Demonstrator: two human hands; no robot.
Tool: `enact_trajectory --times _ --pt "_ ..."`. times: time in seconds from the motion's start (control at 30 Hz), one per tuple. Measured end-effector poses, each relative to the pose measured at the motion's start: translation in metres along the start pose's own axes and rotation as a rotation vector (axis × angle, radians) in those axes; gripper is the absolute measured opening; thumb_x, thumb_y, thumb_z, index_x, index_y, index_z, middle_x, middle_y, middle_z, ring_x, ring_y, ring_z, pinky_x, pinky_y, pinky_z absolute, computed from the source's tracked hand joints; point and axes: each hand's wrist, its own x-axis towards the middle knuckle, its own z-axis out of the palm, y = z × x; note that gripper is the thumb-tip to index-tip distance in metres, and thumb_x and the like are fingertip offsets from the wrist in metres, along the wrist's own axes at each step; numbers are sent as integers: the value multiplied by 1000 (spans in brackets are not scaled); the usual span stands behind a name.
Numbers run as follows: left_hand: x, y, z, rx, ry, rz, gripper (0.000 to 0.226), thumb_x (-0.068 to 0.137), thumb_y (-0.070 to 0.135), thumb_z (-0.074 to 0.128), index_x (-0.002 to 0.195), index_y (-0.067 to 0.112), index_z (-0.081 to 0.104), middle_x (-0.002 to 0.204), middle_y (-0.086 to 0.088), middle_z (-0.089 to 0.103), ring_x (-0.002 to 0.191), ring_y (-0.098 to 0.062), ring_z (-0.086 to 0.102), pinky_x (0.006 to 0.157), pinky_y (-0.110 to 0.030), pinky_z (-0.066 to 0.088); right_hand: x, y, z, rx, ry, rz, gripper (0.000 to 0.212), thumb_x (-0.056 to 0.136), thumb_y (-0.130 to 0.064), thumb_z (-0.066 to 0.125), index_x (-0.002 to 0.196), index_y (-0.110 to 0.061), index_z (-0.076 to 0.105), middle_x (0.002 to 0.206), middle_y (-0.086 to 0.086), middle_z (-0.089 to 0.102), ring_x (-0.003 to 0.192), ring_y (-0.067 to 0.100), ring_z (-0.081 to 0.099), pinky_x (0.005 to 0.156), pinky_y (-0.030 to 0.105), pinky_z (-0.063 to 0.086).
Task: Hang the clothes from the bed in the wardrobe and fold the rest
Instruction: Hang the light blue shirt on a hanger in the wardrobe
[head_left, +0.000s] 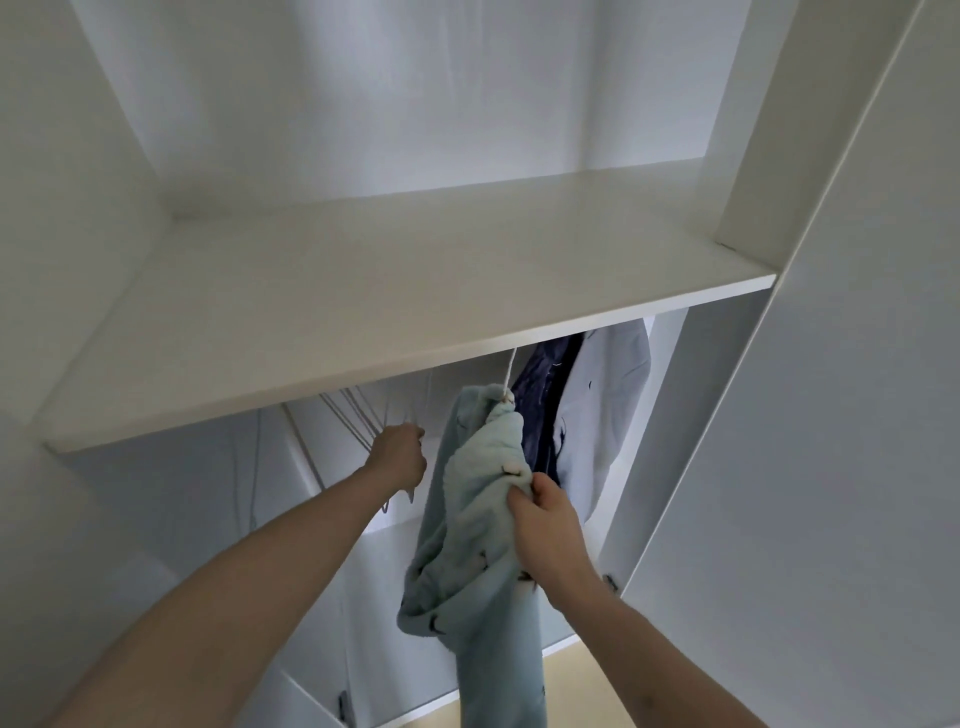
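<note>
Head view: reaching under wardrobe shelf (363, 291). Left hand (399, 453) gripping empty wire hangers (348, 415); right hand (545, 525) pinching light-blue fleece garment (467, 519), hanging from white hanger (510, 371) just beside dark garment (543, 395) and pale shirt (605, 405).

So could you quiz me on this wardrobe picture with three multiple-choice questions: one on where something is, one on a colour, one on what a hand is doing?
1. Where do the empty wire hangers hang?
A. left of the fleece garment
B. on the shelf
C. on the floor

2. What colour is the fleece garment?
A. red
B. pale blue-green
C. black

3. What is the right hand doing?
A. hanging idle
B. pressing the wardrobe door
C. gripping the fleece garment

Answers: 1 A, the left hand reaches them under the shelf, left of the garment. 2 B, its pile is pale blue-green. 3 C, fingers curl into the fabric.
</note>
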Motion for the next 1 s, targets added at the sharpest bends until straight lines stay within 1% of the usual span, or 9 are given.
enact_trajectory --times 0.1,0.33,0.43,0.53,0.6,0.67,0.8,0.9,1.0 --pt "-3 1 -3 -2 -18 9 26 88 -5 60 76 18 55 98 -14 72 93 -30 70 74 -33 53 4 6 -8 -12 110 31 22 102 -22 46 100 -4 59 90 18 62 73 16 50 60 27 43" --pt "-3 7 -5 -134 -68 -25 16 86 -7 59 82 9 57 82 -10 62 82 -25 65 64 -28 49 -10 33 -21 -40 138 -16 25 101 -21 49 86 -2 51 60 -4 41 53 7 37 46 19 36" --pt "-4 15 -9 -216 -113 -72 31 91 -1 59 120 7 68 119 -13 69 111 -32 69 92 -36 58 -9 30 -15 -41 39 -71 26 103 -23 49 84 -6 51 58 -10 42 50 5 36 44 14 35" --pt "-6 20 -13 -201 -155 -73 61 92 3 65 150 2 47 153 -12 50 131 -32 57 103 -31 51 3 23 -6 -39 -12 -87 25 103 -25 50 84 -9 51 63 -8 44 58 9 39 48 15 35" --pt "-9 20 -16 -214 -172 -78 34 91 0 64 124 9 64 134 -9 61 120 -30 64 100 -39 56 14 17 1 -30 -32 -71 25 103 -23 50 80 -13 48 66 -6 43 61 10 39 50 15 35" --pt "-9 16 -14 -196 -168 -86 28 88 0 67 85 24 53 100 3 59 108 -24 63 100 -42 56 27 12 9 -13 -32 -56 27 101 -20 50 76 -18 43 66 -6 40 62 11 37 52 18 35" --pt "-6 9 -14 -207 -193 -108 33 88 2 72 85 25 49 90 9 53 108 -21 57 103 -36 52 47 10 24 24 7 -4 23 99 -21 49 76 -18 44 69 -2 41 64 13 38 58 28 36" --pt "-4 4 -16 -171 -212 -120 58 88 12 80 139 3 54 127 -3 61 130 -27 55 106 -30 47 57 8 30 18 8 -24 26 99 -20 48 74 -20 42 64 -6 39 60 11 36 55 27 34" --pt "-9 1 -19 -167 -196 -87 86 85 19 84 155 2 37 154 -7 49 138 -25 50 107 -28 42 70 -1 34 20 1 -56 27 98 -19 48 72 -21 39 61 -10 37 58 10 34 56 26 33"
